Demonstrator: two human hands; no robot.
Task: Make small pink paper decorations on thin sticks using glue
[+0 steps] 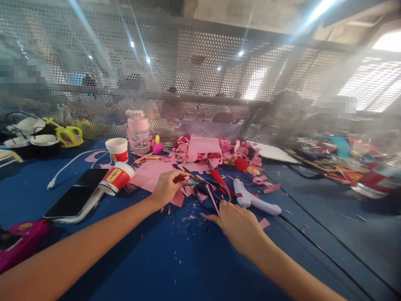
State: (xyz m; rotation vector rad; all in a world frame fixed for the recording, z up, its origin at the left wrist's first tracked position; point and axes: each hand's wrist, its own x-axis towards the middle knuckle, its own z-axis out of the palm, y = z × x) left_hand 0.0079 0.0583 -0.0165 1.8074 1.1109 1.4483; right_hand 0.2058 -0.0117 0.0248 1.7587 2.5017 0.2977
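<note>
Clock directions taken from the dark-blue-handled scissors (203, 186) at mid-table, with 12 pointing away from the wearer. At 9, beside the blades, left hand (167, 188), thumb and fingertips drawn into a pinch; anything between them too small to tell. At 4 to 5, right hand (239, 223), fingers curled at the near handle loop, thumb extended; grip on loop or on thin pink strip (213, 198) impossible to tell. Just beyond the loops, towards 1, red-handled tool (221, 180), crowding the handles. At 12, heaped pink scraps (205, 146), closing off the far side. At 9 to 10, pink sheet (148, 173), partly covered by left hand. At 3, near right hand, white glue gun (257, 201), with black cord (313, 242) trailing towards 4. Farther out: at 2, white pad (272, 152); at 3, clear plastic container (380, 177); at 9, black phone (78, 192); at 9 to 10, two paper cups (117, 179), one upright, one tipped; at 10, pink-lidded bottle (138, 131). Beneath, blue table (156, 259), flecked with cuttings; behind, perforated screen (213, 54).
</note>
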